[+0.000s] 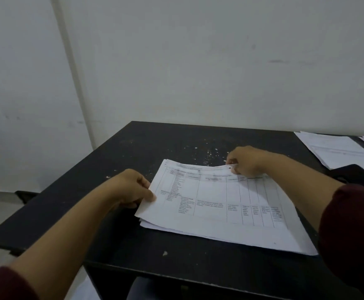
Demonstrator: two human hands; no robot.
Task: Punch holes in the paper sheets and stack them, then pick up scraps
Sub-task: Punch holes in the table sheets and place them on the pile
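We find the stack of printed sheets (224, 204) lying on the near right part of the dark table (116, 161), its top page showing a ruled form, and a punched hole is visible close to its far edge. Our left hand (131, 189) has its fingers closed on the stack's left edge, thumb on top and the other fingers curled beneath, which we judge steadies the pile and keeps its edges aligned. Our right hand (243, 161) pinches the far edge of the upper sheets between thumb and curled fingers, lifting that edge slightly clear of the pile below; the grip looks suited to squaring the sheets or settling them onto the stack. Small white paper scraps (207, 152) are scattered on the table just beyond the far edge of the stack, and one lone scrap (165, 253) sits near the front edge; these remain to be collected. Further sheets (337, 148) lie at the far right, well apart from the working pile. A dark object beside them is too obscured to identify.
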